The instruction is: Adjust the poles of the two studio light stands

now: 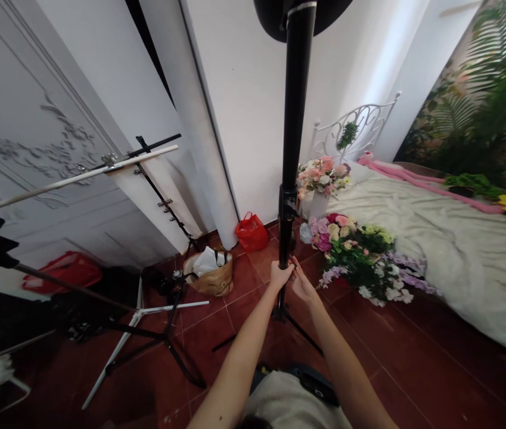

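Note:
A black light stand (298, 107) rises upright in front of me, a dark round lamp head (319, 18) at its top and its legs spread on the floor. Low on the pole, my left hand (281, 276) is wrapped around the tube. My right hand (301, 285) is at the pole's right side, its fingers bent around what looks like a small dark tightening knob; the fingertips are partly hidden. Higher up, a collar with a clamp (288, 202) joins two sections of the tube.
On the left stand other tripods (165, 336) and a white crossbar (78, 177). A woven basket (212, 277) and a red bag (251, 232) rest on the tiled floor (253, 268). Artificial flowers (360, 256) lie beside the bed (449, 238) on the right.

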`<state>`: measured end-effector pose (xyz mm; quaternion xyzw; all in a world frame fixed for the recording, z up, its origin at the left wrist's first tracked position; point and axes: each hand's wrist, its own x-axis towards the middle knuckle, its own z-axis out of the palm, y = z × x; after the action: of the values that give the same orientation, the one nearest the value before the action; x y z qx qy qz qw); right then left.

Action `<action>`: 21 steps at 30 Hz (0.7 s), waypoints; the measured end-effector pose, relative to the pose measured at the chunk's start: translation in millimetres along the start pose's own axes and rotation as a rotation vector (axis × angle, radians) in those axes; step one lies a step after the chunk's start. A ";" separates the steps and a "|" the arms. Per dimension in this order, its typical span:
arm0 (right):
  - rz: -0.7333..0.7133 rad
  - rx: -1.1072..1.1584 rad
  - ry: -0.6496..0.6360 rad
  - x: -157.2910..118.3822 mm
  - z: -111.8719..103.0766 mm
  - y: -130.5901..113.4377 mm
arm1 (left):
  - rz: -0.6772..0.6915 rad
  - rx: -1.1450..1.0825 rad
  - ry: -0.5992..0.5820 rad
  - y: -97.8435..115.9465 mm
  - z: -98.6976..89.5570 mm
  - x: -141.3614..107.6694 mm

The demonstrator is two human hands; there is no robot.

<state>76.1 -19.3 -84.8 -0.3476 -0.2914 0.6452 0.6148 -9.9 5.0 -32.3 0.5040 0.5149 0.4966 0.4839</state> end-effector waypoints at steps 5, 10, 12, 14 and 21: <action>-0.019 0.075 0.002 8.9 -6.5 12.8 | 0.006 0.011 -0.008 3.7 -0.4 -1.2; -0.052 0.084 0.189 18.6 -8.8 14.4 | 0.024 0.038 -0.019 4.9 -1.0 -1.5; -0.050 0.061 0.255 20.2 -5.9 9.3 | 0.013 0.044 -0.010 4.6 -1.0 -1.1; -0.033 0.017 0.290 21.1 -1.9 2.5 | -0.004 0.056 0.002 4.0 -0.8 -0.3; -0.031 -0.154 0.423 23.4 12.2 -24.2 | 0.035 0.046 -0.015 1.3 -2.0 3.6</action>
<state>80.5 6.4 -60.3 -0.5163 -0.2096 0.5244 0.6438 -11.9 8.5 -30.9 0.5278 0.5134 0.4893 0.4674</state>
